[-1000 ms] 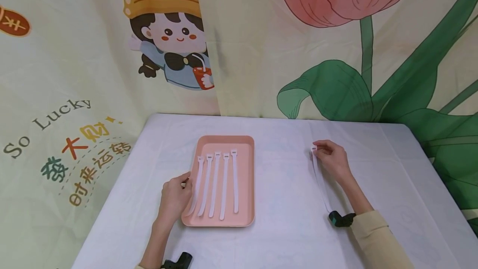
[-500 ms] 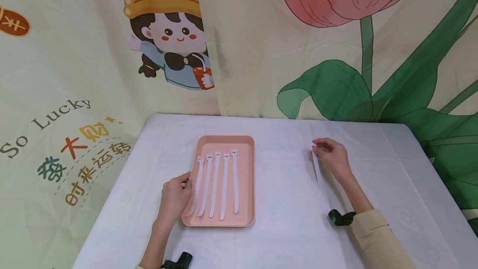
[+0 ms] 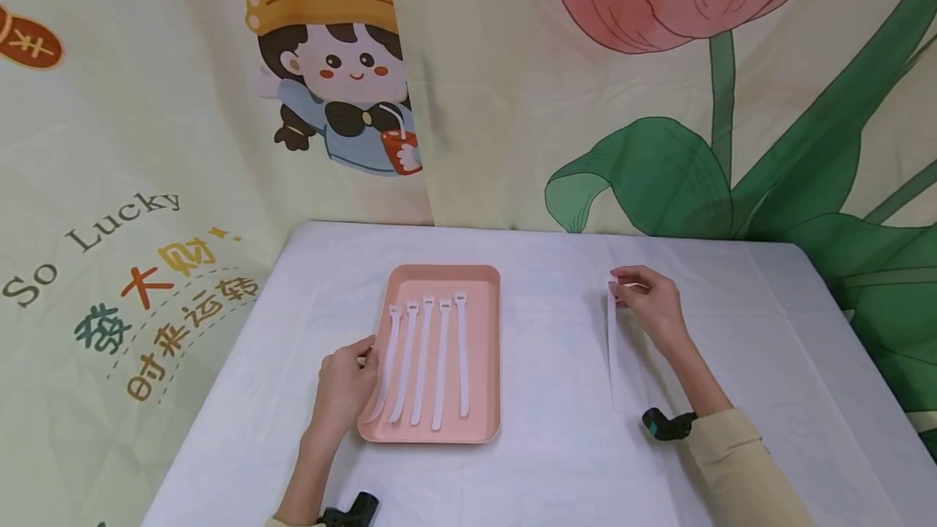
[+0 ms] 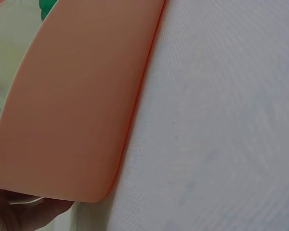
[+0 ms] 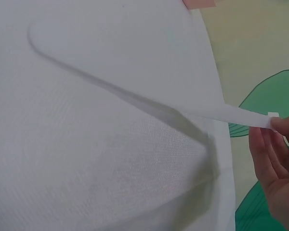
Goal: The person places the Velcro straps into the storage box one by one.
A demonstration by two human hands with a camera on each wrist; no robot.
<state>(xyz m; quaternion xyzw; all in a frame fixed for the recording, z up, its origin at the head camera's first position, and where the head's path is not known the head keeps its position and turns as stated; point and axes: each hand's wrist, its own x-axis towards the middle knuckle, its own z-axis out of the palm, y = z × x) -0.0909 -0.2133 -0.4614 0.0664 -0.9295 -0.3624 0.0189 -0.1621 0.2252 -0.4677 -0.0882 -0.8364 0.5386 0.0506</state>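
Note:
A pink tray (image 3: 484, 421) lies on the table with several white cable ties (image 3: 441, 372) in it, side by side, their slotted heads toward the far end. My left hand (image 3: 346, 385) grips the tray's left edge; in the left wrist view the tray wall (image 4: 77, 106) covers much of that hand. Over to the right, my right hand (image 3: 651, 307) pinches another white cable tie (image 3: 612, 348) by its head end. That cable tie (image 5: 241, 115) slopes from the fingertips toward the tabletop, and its far end blends into the white cloth.
A white cloth (image 3: 556, 462) covers the table. Behind it hangs a printed curtain (image 3: 483, 128) with a cartoon figure and a large flower. Each wrist wears a black camera, such as the right wrist's camera (image 3: 666, 425).
My right hand has risen slightly, and the cable tie's lower end has swung left, so it hangs nearly straight down in the head view. My left hand and the tray stay put.

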